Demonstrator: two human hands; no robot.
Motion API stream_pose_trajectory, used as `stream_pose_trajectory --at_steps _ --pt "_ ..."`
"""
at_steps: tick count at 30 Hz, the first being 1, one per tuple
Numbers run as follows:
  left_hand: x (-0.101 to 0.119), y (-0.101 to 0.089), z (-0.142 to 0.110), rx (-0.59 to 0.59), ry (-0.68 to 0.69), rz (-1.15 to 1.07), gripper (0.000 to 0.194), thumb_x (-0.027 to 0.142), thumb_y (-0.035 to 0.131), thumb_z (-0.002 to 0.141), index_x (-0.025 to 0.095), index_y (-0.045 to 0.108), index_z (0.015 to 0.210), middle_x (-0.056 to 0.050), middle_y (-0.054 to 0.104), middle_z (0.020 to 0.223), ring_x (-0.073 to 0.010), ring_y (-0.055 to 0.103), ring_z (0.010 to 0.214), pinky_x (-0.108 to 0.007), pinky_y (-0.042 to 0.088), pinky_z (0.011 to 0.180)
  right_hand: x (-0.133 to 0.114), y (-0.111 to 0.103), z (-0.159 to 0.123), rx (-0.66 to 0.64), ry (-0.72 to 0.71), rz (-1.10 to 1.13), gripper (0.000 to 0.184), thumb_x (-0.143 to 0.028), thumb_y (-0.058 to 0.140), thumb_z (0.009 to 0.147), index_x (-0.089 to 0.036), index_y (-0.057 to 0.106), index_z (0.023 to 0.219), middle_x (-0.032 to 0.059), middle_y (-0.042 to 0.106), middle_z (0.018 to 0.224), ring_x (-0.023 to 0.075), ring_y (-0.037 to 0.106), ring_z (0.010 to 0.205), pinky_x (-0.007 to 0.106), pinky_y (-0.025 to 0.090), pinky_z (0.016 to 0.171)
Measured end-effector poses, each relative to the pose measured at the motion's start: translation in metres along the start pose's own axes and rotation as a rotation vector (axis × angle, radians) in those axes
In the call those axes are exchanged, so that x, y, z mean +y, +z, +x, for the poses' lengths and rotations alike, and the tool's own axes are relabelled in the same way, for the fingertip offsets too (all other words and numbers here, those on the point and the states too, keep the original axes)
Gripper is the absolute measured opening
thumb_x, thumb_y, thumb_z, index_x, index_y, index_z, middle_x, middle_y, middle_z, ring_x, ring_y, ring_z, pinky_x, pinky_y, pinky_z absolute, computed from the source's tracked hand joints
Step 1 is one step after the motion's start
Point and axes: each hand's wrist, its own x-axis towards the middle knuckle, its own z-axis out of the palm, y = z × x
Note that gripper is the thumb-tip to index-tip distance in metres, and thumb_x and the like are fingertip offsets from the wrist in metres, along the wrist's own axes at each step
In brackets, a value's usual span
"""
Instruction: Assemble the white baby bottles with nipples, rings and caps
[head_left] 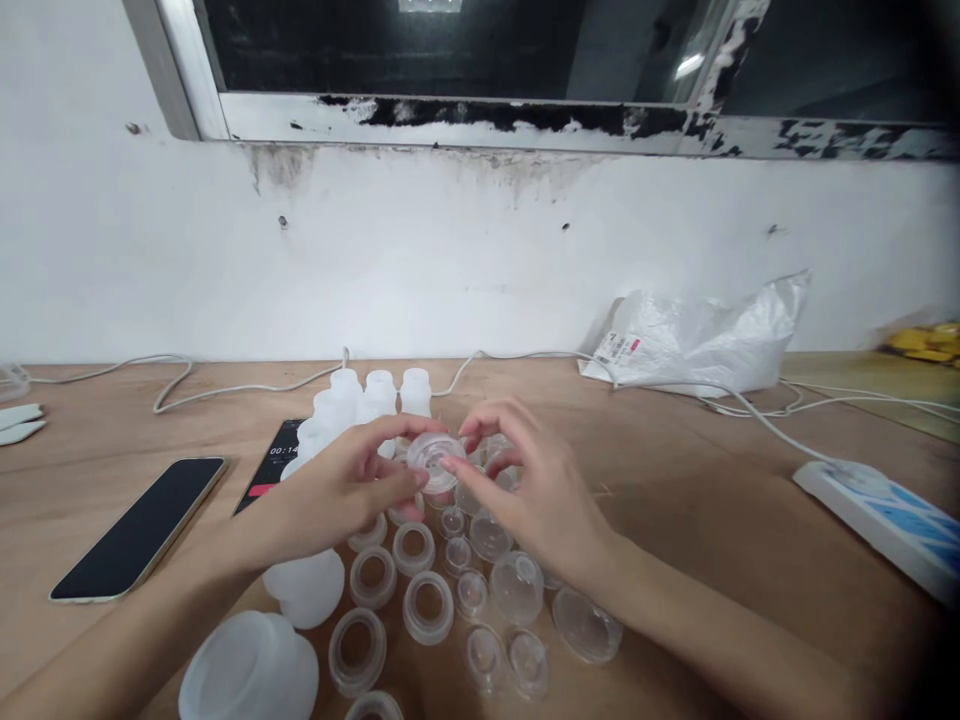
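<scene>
My left hand (364, 470) and my right hand (529, 480) meet over the table, both closed on a clear round plastic piece (435, 455). It looks like a ring with a smaller round part in its middle. Below it stand translucent screw rings (428, 607) in rough columns. Small clear nipple-like pieces (472, 594) lie to their right, then clear domed caps (517, 588). Milky white bottles (379, 392) are grouped behind and under my left forearm; a larger white bottle (244, 665) lies nearest me. My hands and arms hide some of these parts.
A phone (139, 530) lies at the left, and another phone showing a timer (277, 455) is partly covered by bottles. White cables (180, 375) run along the wall. A plastic bag (697, 335) and a power strip (885, 520) are at the right.
</scene>
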Motion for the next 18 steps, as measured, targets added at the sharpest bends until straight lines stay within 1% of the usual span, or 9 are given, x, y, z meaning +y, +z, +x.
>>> stream_pose_trajectory --at_steps 3,5,6,8,11,13,15,16,18 --pt "0.0 -0.001 0.0 0.045 -0.016 0.06 0.035 0.033 0.046 0.082 0.024 0.042 0.115 0.0 0.065 0.08 -0.0177 0.064 0.071 -0.022 0.04 0.05 0.0 0.001 0.002 -0.172 0.171 0.159 0.019 -0.03 0.053 0.079 -0.02 0.046 0.095 0.0025 0.057 0.087 0.0129 0.058 0.072 0.024 0.047 0.054" --pt "0.001 0.001 0.001 0.05 0.0 0.089 0.032 0.032 0.045 0.082 0.023 0.044 0.113 -0.002 0.065 0.087 -0.0171 0.064 0.07 -0.023 0.043 0.051 0.0 0.001 0.003 -0.283 0.236 0.275 0.02 -0.032 0.048 0.083 -0.02 0.044 0.098 0.0016 0.059 0.082 0.0122 0.06 0.067 0.023 0.047 0.052" --pt "0.001 0.002 0.001 0.059 0.012 0.113 0.03 0.032 0.044 0.083 0.023 0.045 0.112 -0.002 0.065 0.086 -0.0166 0.064 0.068 -0.022 0.043 0.05 0.0 0.002 0.003 -0.304 0.248 0.318 0.021 -0.033 0.047 0.084 -0.02 0.044 0.1 0.0011 0.059 0.079 0.0119 0.06 0.065 0.023 0.047 0.051" --pt "0.001 0.003 0.002 0.088 0.044 0.155 0.027 0.031 0.044 0.083 0.023 0.045 0.108 0.0 0.064 0.079 -0.0154 0.064 0.065 -0.022 0.044 0.049 0.001 0.003 0.003 -0.291 0.263 0.362 0.022 -0.033 0.047 0.083 -0.02 0.044 0.1 0.0008 0.059 0.078 0.0115 0.06 0.063 0.021 0.046 0.048" --pt "-0.001 0.003 0.003 0.083 0.087 0.104 0.02 0.03 0.043 0.085 0.023 0.041 0.103 0.002 0.061 0.073 -0.013 0.062 0.061 -0.024 0.049 0.056 0.002 0.004 0.003 -0.275 0.281 0.431 0.025 -0.036 0.049 0.082 -0.021 0.045 0.101 0.0009 0.059 0.078 0.0115 0.058 0.061 0.02 0.045 0.044" --pt "-0.001 0.001 0.004 0.045 0.116 0.008 0.015 0.03 0.043 0.085 0.022 0.04 0.098 0.001 0.06 0.078 -0.0128 0.062 0.065 -0.026 0.052 0.058 0.003 0.003 0.004 -0.311 0.277 0.528 0.027 -0.04 0.044 0.084 -0.02 0.047 0.102 0.0015 0.058 0.078 0.0121 0.057 0.064 0.02 0.046 0.044" --pt "0.0 -0.001 0.005 0.006 0.13 -0.076 0.013 0.03 0.045 0.085 0.02 0.041 0.093 -0.002 0.059 0.086 -0.0144 0.062 0.072 -0.025 0.053 0.055 0.006 0.002 0.006 -0.356 0.256 0.603 0.028 -0.038 0.038 0.086 -0.02 0.05 0.102 0.0027 0.056 0.08 0.0124 0.055 0.067 0.021 0.046 0.045" --pt "0.001 -0.003 0.005 -0.007 0.131 -0.11 0.013 0.029 0.046 0.085 0.019 0.042 0.092 -0.003 0.058 0.09 -0.0154 0.062 0.076 -0.024 0.054 0.054 0.008 0.001 0.007 -0.377 0.244 0.608 0.027 -0.036 0.038 0.087 -0.02 0.052 0.103 0.0033 0.055 0.083 0.0123 0.054 0.068 0.021 0.046 0.046" --pt "0.003 -0.004 0.004 -0.022 0.115 -0.157 0.014 0.029 0.048 0.084 0.018 0.043 0.091 -0.005 0.057 0.097 -0.0166 0.061 0.08 -0.024 0.054 0.054 0.011 0.002 0.008 -0.399 0.207 0.539 0.024 -0.03 0.045 0.084 -0.019 0.053 0.104 0.0041 0.054 0.087 0.0119 0.052 0.068 0.021 0.045 0.047"
